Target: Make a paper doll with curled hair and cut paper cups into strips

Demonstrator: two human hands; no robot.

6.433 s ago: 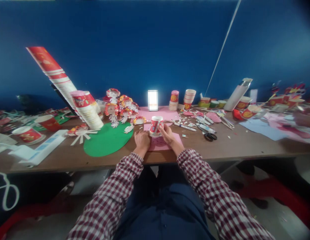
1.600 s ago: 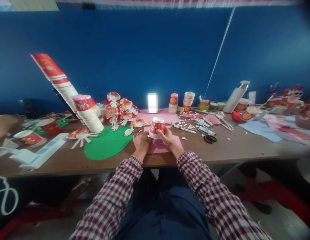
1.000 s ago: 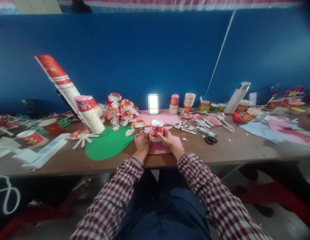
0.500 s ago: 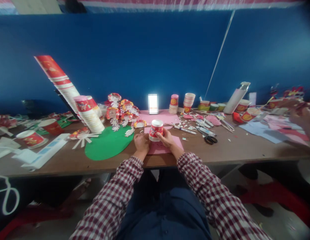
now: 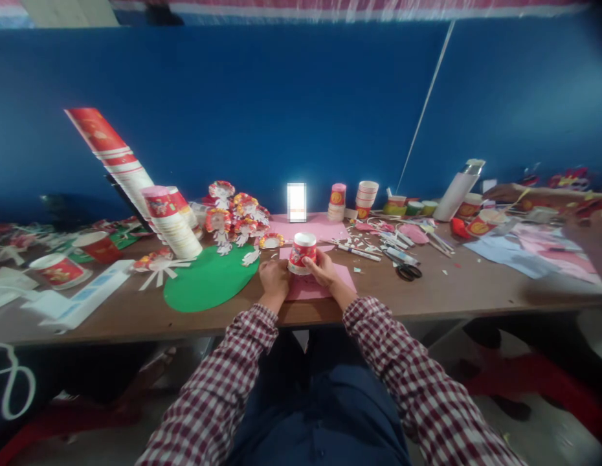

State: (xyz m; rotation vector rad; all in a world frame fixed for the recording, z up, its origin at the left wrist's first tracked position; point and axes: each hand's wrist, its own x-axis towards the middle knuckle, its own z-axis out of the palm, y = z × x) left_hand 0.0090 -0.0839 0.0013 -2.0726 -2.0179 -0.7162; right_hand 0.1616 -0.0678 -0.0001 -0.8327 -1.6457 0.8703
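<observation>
A red and white paper cup (image 5: pixel 303 251) stands upside down, pale base upward, over a pink paper sheet (image 5: pixel 344 279) in front of me. My right hand (image 5: pixel 325 268) grips it from the right, thumb across its front. My left hand (image 5: pixel 274 277) is close against the cup's lower left side with its fingers curled; what lies inside them is hidden. A green paper oval (image 5: pixel 208 281) lies left of my left hand. Behind it, several paper figures with red and yellow frilled rims (image 5: pixel 233 213) are bunched together.
Leaning stacks of paper cups (image 5: pixel 179 236) rise at left, near a white power strip (image 5: pixel 94 294). Black-handled scissors (image 5: pixel 408 272), pens (image 5: pixel 359 252) and paper scraps lie at right. A bottle (image 5: pixel 459 191) leans further back. Another person's arm (image 5: pixel 524 193) reaches in from the right edge.
Both my hands and the paper cup stay almost in place. At the right, the other person's arm has stretched further left over the table, towards the cups by the bottle.
</observation>
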